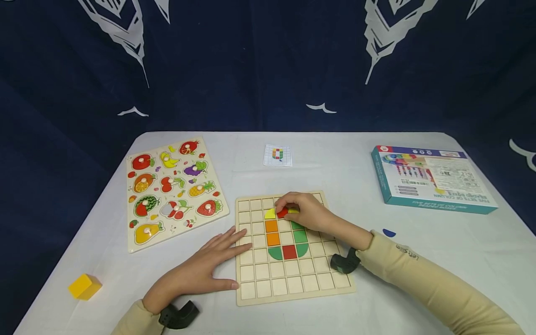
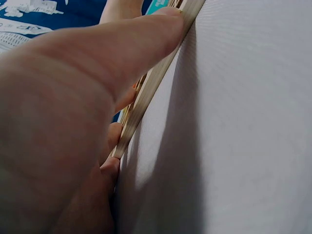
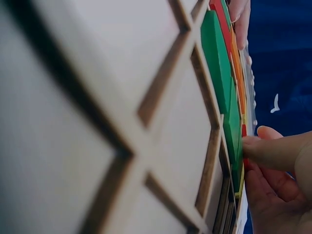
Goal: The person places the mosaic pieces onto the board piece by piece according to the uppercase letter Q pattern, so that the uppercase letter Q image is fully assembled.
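Observation:
A wooden grid board point(image 1: 310, 283) lies on the table with coloured tiles set in a ring. My right hand point(image 1: 307, 213) pinches a red tile point(image 1: 282, 213) between thumb and fingers at the ring's top; the right wrist view shows the thumb on this red tile point(image 3: 244, 130). A yellow tile point(image 1: 270, 214) sits to its left, and another yellow one, partly covered, to its right. Two orange tiles point(image 1: 272, 226) line the left side, green tiles point(image 1: 300, 236) the right. Another red tile point(image 1: 289, 252) lies at the bottom. My left hand point(image 1: 205, 267) rests with spread fingers on the board's left edge.
A fruit peg puzzle point(image 1: 177, 190) lies at the left, a yellow block point(image 1: 85, 286) nearer me. A small pattern card point(image 1: 278, 155) lies behind the board. On the right are a teal-edged box point(image 1: 431, 179) and a loose blue half-round tile point(image 1: 389, 233).

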Demonstrator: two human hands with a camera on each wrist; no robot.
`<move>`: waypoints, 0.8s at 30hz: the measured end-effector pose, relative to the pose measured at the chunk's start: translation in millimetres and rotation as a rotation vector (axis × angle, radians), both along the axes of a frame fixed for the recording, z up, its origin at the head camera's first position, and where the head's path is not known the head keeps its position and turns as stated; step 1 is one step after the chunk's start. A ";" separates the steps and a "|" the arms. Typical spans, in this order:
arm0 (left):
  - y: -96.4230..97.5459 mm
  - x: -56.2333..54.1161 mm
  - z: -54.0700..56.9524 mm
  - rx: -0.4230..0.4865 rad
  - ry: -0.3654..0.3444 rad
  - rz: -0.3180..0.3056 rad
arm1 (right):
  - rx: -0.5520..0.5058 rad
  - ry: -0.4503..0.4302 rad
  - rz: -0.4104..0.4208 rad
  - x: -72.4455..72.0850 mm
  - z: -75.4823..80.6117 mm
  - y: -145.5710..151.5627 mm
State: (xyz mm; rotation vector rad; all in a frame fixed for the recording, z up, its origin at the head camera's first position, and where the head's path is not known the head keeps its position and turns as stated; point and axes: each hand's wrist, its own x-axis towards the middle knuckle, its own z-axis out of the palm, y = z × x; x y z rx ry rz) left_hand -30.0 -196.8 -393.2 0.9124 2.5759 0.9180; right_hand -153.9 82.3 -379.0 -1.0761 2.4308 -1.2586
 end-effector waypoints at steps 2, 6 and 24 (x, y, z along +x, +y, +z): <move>-0.1 0.2 0.2 0.004 0.007 -0.004 | -0.004 0.001 -0.005 0.9 0.6 0.3; -0.3 0.5 0.0 0.008 0.015 -0.013 | -0.010 0.008 -0.035 2.7 2.0 0.5; -0.4 -0.1 -2.9 0.001 -0.002 0.002 | -0.074 0.004 -0.062 4.9 9.6 5.0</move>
